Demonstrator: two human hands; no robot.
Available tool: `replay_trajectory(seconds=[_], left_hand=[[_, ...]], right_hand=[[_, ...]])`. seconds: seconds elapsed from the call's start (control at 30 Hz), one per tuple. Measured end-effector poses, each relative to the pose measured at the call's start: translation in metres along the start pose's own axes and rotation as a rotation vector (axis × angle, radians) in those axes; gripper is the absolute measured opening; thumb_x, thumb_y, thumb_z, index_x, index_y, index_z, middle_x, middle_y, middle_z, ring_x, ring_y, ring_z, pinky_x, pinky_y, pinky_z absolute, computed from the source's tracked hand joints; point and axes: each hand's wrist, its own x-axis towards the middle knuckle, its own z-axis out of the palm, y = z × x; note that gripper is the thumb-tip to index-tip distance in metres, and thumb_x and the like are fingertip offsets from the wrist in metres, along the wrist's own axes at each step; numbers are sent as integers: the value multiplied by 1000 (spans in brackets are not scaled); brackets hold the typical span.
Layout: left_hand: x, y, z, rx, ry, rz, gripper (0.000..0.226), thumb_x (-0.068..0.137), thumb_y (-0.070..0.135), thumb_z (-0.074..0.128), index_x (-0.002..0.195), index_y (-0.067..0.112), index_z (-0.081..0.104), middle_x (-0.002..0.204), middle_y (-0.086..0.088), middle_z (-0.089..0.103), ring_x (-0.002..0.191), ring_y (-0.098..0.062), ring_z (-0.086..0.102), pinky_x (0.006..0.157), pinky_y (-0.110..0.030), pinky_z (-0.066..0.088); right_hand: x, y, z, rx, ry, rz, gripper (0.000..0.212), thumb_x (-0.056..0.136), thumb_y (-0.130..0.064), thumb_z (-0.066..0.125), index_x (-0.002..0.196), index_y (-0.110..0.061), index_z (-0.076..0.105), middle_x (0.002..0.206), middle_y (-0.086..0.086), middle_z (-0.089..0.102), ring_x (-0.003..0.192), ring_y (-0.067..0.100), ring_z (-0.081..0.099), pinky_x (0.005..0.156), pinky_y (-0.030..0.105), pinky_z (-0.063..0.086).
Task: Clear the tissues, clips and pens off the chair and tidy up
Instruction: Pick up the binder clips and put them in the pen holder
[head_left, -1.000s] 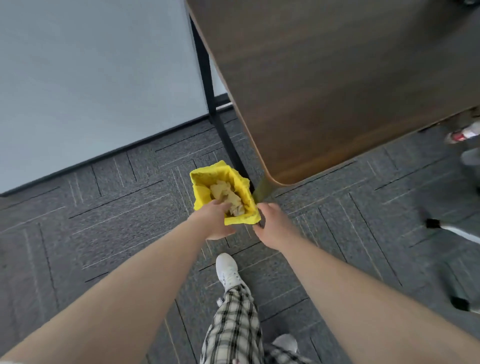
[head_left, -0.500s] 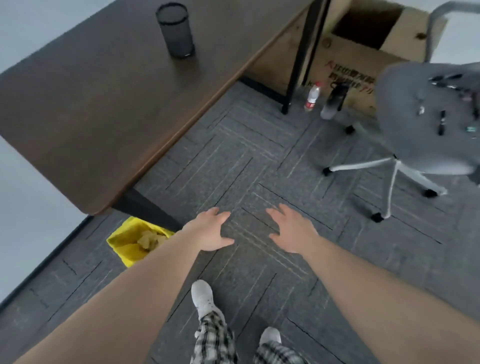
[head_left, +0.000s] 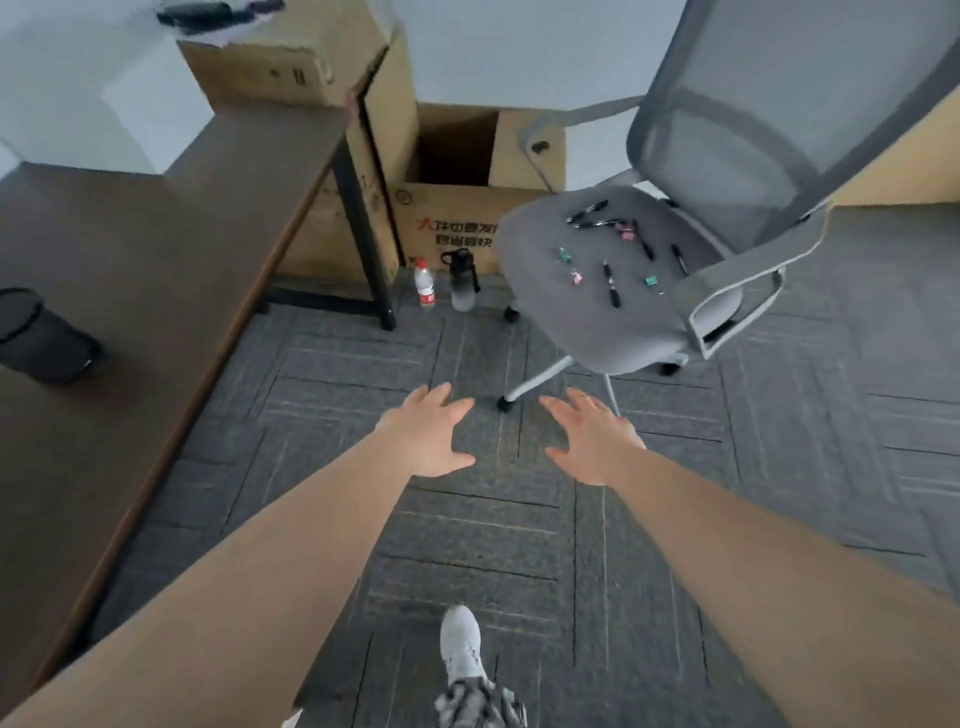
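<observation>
A grey office chair (head_left: 582, 312) stands ahead on the right. On its seat lie several black pens, one of them (head_left: 612, 284) near the front, and small coloured clips, such as a teal clip (head_left: 651, 281) and a pink clip (head_left: 576, 277). No tissues show on the seat. My left hand (head_left: 428, 431) and my right hand (head_left: 589, 436) are stretched out over the carpet, short of the chair. Both are empty with fingers spread.
A dark wooden desk (head_left: 156, 249) runs along the left with a black mesh pen cup (head_left: 36, 338) on it. Cardboard boxes (head_left: 447, 218) stand behind the chair. A water bottle (head_left: 425, 286) and a dark flask (head_left: 461, 280) stand on the carpet.
My hands left the yellow bag of tissues by the desk leg and now hang empty. My view has swung right to the chair, which is nearer; the bag is out of view.
</observation>
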Motion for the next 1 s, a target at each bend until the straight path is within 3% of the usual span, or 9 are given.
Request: replay_trajectory(seconds=[0.2,0.53,1.0], left_hand=[[99,3,-72,150,37,147,86,84,59,51,149,35,1,161,-1,-10,148,-27,-6,118,-54,15],[235,43,-131,214,11,261,85,85,57,52,149,37,-1,160,0,-15,148,-28,-10,116,-57,13],[429,75,-167,171,17,120,86,81,69,45,146,43,-4,159,4,-15,147,-31,-11,112,-63,17]], right_hand=[[58,31,-57,111,84,170,72,94,-39,50,150,-35,6,160,3,8,147,27,13,110,52,29],[155,96,-93,230,103,332,74,93,-27,50,150,-35,3,159,4,8,145,28,13,106,50,35],[326,198,-124,393,94,590,70,85,-7,46,143,-33,18,152,6,21,134,32,28,97,48,42]])
